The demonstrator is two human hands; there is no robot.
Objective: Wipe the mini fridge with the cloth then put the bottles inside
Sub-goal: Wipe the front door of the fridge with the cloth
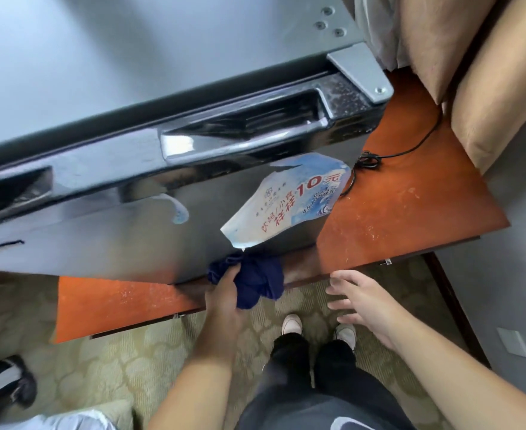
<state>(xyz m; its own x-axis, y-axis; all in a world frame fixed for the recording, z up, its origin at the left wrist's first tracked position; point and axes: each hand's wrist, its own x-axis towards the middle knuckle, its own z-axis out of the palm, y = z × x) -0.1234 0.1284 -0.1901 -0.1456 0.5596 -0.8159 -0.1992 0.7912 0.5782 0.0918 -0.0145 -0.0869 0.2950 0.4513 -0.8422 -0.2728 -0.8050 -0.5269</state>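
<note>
Mini fridge [131,72] stands on a reddish-brown wooden worktop [395,212], seen from above with its grey top filling the upper part of the view. Its door is closed, and a glossy black recessed handle [243,125] runs along the top edge of the door. A metal hinge plate [361,72] sits at the fridge's right front corner.

On the front of the fridge door hangs a torn, peeling sticker [289,200] with red characters and a large red "10". Just below that sticker, at the lower edge of the fridge door, is the dark blue cloth [261,280], bunched into a wad and touching the door. The left hand [224,293] grips the cloth, fingers curled around its left side.

The right hand [364,305] hovers to the right of the cloth, in front of the fridge and just off the worktop edge; its fingers are spread and straight and it holds nothing.

To the right of the fridge a black cable [410,147] lies coiled on the worktop, and beige curtain fabric [488,88] hangs beyond it. In front of the fridge, below the worktop, a patterned carpet [115,367] shows, with the person's white shoes [292,324] on it.
</note>
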